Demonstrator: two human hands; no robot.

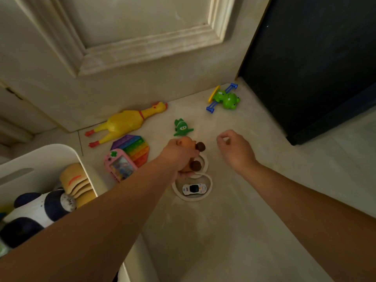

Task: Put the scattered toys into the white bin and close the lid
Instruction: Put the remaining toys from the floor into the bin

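My left hand (pixel 179 155) is shut on an orange plush toy with brown ears (pixel 195 157), just above the floor. My right hand (pixel 236 149) hovers to its right, fingers loosely curled and holding nothing. On the floor lie a yellow rubber chicken (pixel 124 123), a rainbow pop-it (pixel 134 148), a pink toy phone (pixel 120 165), a small green figure (pixel 181 128), a green frog toy with blue legs (pixel 224 98) and a white toy car (pixel 194 188) inside a white figure-eight ring (pixel 210 184). The white bin (pixel 40 157) stands at lower left, uncovered, holding a panda plush (pixel 40 208) and tan items.
A cream panelled door (pixel 132 37) closes off the far side. A dark cabinet (pixel 325 68) stands at the right. The bin's near rim (pixel 126 269) runs under my left forearm. Pale floor spreads in front of my right arm.
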